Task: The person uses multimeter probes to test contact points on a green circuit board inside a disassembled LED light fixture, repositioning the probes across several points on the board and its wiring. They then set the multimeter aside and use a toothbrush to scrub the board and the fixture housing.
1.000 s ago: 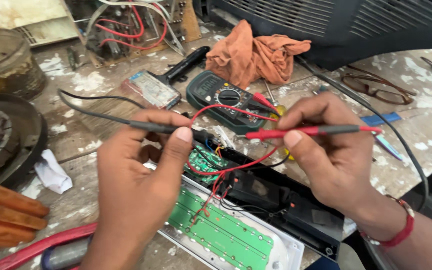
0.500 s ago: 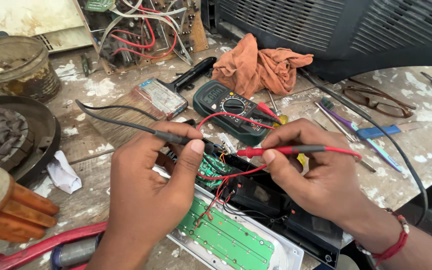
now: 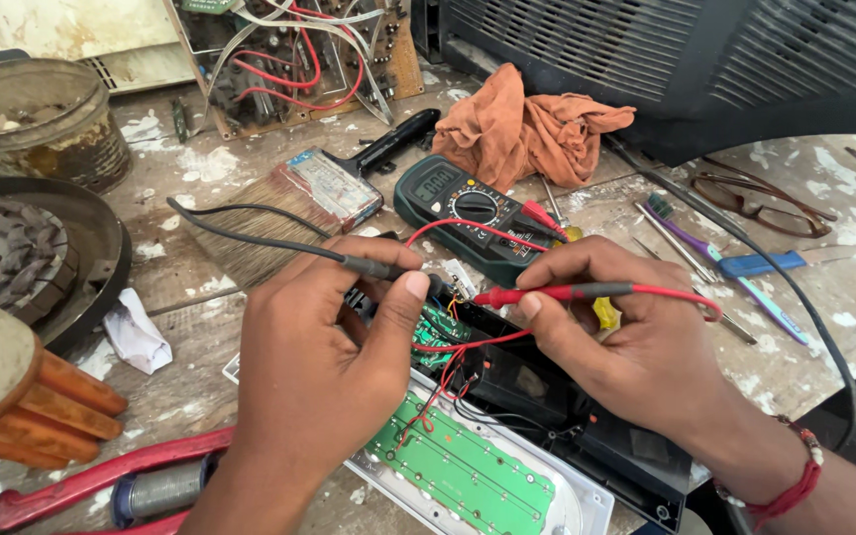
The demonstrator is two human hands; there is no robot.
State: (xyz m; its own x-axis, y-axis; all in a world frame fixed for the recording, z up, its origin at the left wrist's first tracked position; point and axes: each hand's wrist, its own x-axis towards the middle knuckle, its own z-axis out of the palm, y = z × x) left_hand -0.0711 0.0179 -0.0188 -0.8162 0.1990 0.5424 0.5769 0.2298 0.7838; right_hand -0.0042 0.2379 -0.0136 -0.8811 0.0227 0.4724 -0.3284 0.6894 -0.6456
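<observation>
Probes pinched, one per hand: left hand (image 3: 314,372) nips thin black test probe (image 3: 374,267), right hand (image 3: 636,342) nips slim red test probe (image 3: 562,293), tips meeting between grips over small green circuit board (image 3: 433,327) in open black plastic casing (image 3: 547,396); light, stiff, likely slippery, board fragile, hold by insulated shafts

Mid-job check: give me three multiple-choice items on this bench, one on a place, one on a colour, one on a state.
1. Where does the multimeter lie?
A. beyond the hands
B. under the green circuit board
C. inside the tin

2. Which colour is the probe in the right hand?
A. blue
B. red
C. white

3. How is the black probe held?
A. lying loose on the table
B. pinched in the left hand
C. clipped to the orange cloth

Key: 1 A, it rests past both hands, beside the orange cloth. 2 B, the red probe shows between the fingers. 3 B, thumb and fingers pinch it.
</observation>
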